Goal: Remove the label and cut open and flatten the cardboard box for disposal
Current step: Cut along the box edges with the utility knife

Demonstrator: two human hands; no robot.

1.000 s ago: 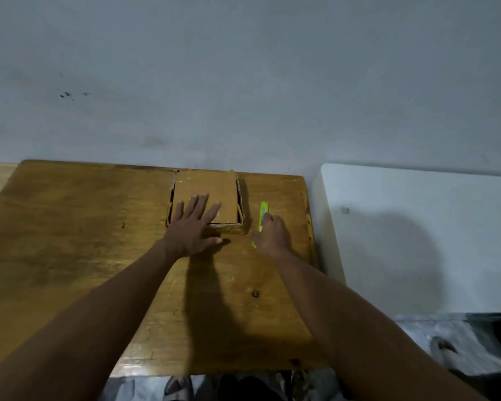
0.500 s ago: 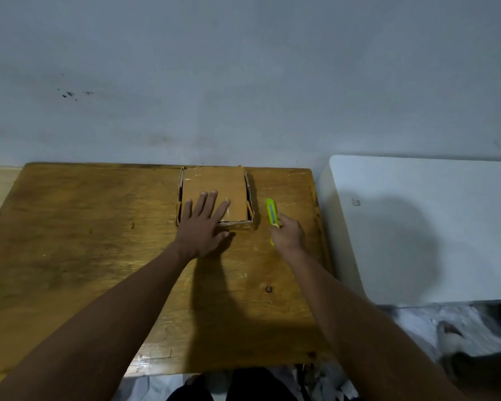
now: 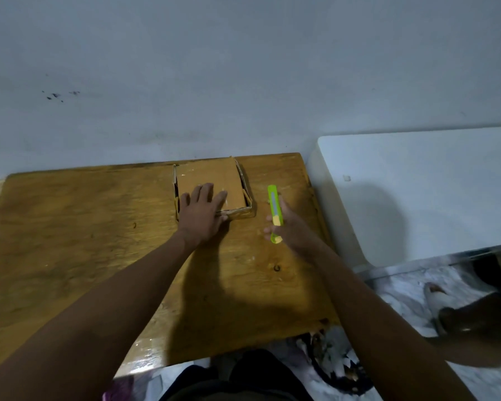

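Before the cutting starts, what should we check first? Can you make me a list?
1. Box held still: the left hand lies flat on the cardboard box. Ok.
2. Cutter in hand: the right hand holds the green cutter. Ok.
3. Blade out or in: too small to see. Cannot tell.
4. Cutter away from the other hand: it sits right of the box, apart from the left fingers. Ok.
5. Label gone: none shows on the top face; other faces are hidden. Cannot tell.
6. Box on a firm surface: it rests on the wooden table. Ok.
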